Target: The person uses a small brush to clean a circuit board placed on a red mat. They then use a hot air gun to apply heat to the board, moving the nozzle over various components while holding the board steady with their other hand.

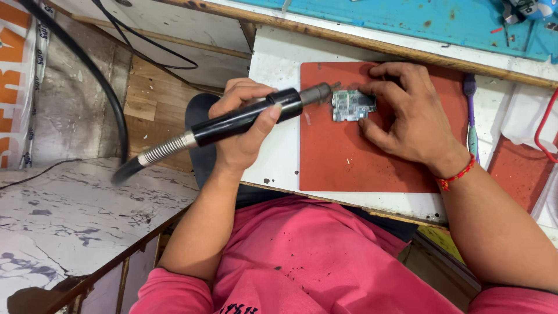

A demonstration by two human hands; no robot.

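Hands work over a red mat [349,163] on a white bench top [278,64]. Left hand [244,125] is wrapped around a black rotary tool [244,119], fingers curled over the barrel and thumb pressed along its near side. Tool lies nearly level, metal tip pointing right toward the upper left corner of a small green circuit board [352,105]; whether the tip touches the board cannot be told. Coiled metal spring and thick black hose [116,110] run from the tool's rear, off to the left and up out of view.

Right hand [407,113] rests palm down on the mat, fingers spread and bent, fingertips pinning the board along its top and right edges; thumb lies just below the board. Grip is a press, not a clench. Red thread bracelet [456,174] circles the right wrist.

Both forearms come in from below, elbows wide, over a pink shirt [302,261].

Board sits flat in the upper middle of the mat. Purple-handled toothbrush [471,110] lies just beside the mat's right edge. Blue surface [418,17] runs behind the bench.
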